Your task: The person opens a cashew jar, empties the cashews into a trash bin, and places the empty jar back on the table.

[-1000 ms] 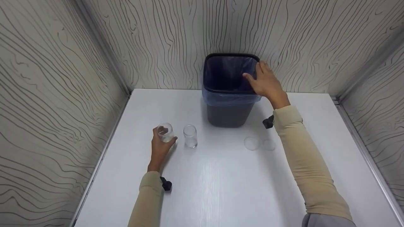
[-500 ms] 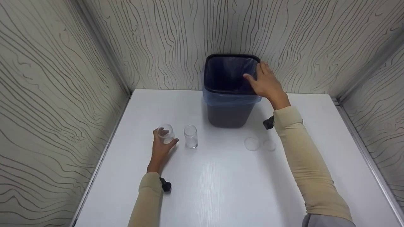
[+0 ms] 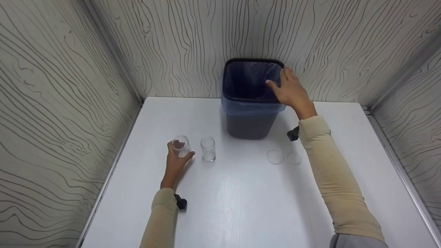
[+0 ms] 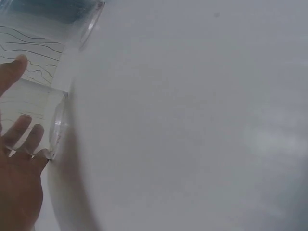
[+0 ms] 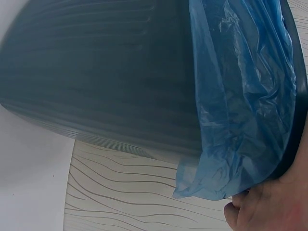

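In the head view, my left hand (image 3: 176,162) holds a clear jar (image 3: 181,144), its thumb on the right side and its fingers round the far left. The left wrist view shows the base of this jar (image 4: 57,122) close to the table, fingers visible through its wall. Just to the right stands a second, narrower clear jar (image 3: 208,150). My right hand (image 3: 291,91) grips the right rim of a dark trash can (image 3: 249,126), thumb reaching over the opening. In the right wrist view, curled fingertips (image 5: 233,214) show below the blue bin liner (image 5: 240,106).
Two clear round discs (image 3: 275,157), one larger and one smaller, lie on the white table (image 3: 220,203) right of the trash can's base. Wood-patterned panels (image 3: 179,41) rise behind the table and at both sides. The trash can stands near the back panel.
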Tool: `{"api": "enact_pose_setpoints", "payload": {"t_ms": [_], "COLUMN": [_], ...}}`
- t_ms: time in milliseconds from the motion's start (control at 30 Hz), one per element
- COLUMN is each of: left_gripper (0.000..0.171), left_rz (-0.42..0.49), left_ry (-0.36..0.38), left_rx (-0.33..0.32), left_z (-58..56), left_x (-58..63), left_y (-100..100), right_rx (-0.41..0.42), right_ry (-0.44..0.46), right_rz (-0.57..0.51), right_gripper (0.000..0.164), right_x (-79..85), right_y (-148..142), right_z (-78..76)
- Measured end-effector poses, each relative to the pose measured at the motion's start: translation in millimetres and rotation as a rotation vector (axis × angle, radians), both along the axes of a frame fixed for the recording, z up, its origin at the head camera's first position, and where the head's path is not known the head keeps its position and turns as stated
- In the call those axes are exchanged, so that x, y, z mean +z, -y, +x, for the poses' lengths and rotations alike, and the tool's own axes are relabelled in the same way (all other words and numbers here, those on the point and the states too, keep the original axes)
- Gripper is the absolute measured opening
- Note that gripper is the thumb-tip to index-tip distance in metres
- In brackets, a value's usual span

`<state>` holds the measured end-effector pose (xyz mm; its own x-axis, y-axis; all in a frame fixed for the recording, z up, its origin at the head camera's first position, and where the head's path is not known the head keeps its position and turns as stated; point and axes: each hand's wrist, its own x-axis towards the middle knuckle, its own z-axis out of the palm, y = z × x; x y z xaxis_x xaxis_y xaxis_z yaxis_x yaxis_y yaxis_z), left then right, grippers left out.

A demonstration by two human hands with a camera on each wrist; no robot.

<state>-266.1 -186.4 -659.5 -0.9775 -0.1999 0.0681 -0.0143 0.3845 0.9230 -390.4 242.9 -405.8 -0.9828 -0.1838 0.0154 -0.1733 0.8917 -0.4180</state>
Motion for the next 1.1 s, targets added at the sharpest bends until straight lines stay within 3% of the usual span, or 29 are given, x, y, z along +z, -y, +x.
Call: {"api": "enact_pose_setpoints", "payload": {"t_ms": [400,667,1100], "left_gripper": [0.092,0.097,0.092], "left_rz": [0.007,0.000,0.050], "left_ry": [-0.009,0.028,0.015], "left_rx": [-0.001,-0.017,-0.034], "left_z": [-0.1,6.0,6.1], "left_x": [-2.5,4.3,14.3], "left_y": [-0.2,0.9,2.6], "right_rx": [-0.003,0.008,0.005], "right_ry": [-0.005,0.001,0.000], "right_rz": [-0.007,-0.005,-0.003], "right_gripper": [0.099,0.098,0.099], "right_x": [-0.9,-1.3,-0.8], "right_y": [-1.0,-1.0,-0.6], "right_z": [0.7,1.2,0.5]}}
